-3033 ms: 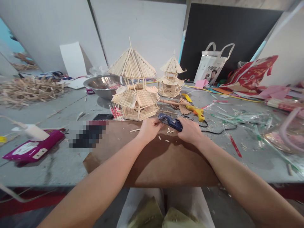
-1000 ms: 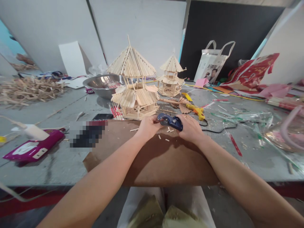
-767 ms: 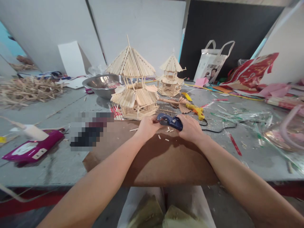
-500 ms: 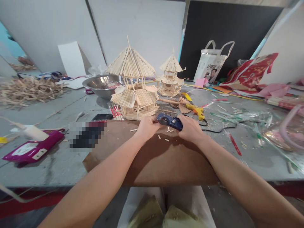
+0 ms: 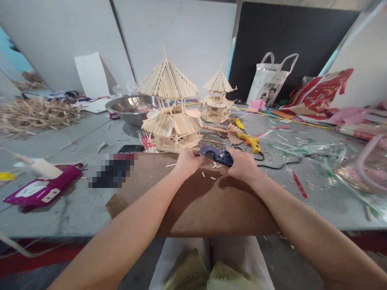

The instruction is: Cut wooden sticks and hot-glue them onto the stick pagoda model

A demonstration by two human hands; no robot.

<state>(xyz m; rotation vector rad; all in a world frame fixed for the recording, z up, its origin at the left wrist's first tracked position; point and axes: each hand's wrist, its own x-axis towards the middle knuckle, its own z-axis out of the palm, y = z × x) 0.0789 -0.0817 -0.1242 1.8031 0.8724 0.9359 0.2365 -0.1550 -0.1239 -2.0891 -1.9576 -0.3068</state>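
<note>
My right hand (image 5: 243, 164) is wrapped round the handle end of a dark blue cutter (image 5: 219, 156) with a curved, hooked jaw. The fingers of my left hand (image 5: 189, 163) are closed right at the jaw end; whatever is between them is hidden. Short cut bits of wooden stick (image 5: 213, 178) lie below the cutter on a brown sheet (image 5: 205, 209). Just behind my left hand stands a large two-tiered pagoda model (image 5: 172, 129) built of thin wooden sticks. A smaller stick pagoda (image 5: 218, 100) stands farther back.
A yellow glue gun (image 5: 252, 143) with a black cord lies to the right, near green-tinted clear plastic wrappers (image 5: 317, 153). On the left are a purple power strip (image 5: 45, 187), a steel bowl (image 5: 133, 108) and a stick pile (image 5: 39, 114). A white bag (image 5: 267, 84) stands behind.
Hardly anything differs. Both hands and the cutter stay in nearly the same place, with only a very slight shift of the view.
</note>
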